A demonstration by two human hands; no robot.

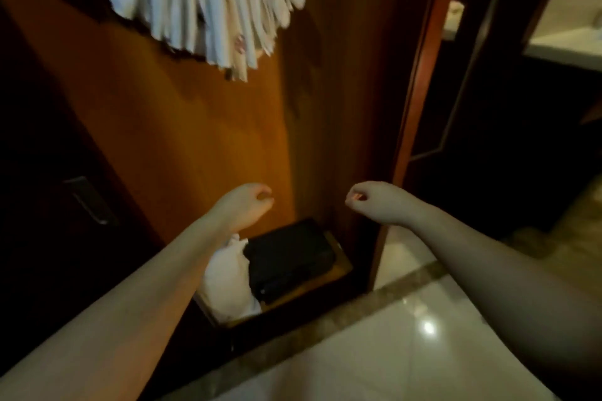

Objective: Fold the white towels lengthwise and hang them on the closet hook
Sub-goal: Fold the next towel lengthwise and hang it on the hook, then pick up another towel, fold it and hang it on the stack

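Note:
Several folded white towels with small red marks hang in a bunch at the top of the wooden closet wall; the hook itself is out of sight. A crumpled white towel lies on the closet floor, partly behind my left forearm. My left hand hovers above it, fingers curled with the thumb against them, holding nothing. My right hand is level with it to the right, in front of the closet's inner corner, fingers also curled and empty.
A black case lies on the closet floor next to the loose towel. A dark door with a metal handle stands at the left. The closet's wooden frame rises at the right. Glossy pale floor tiles lie below.

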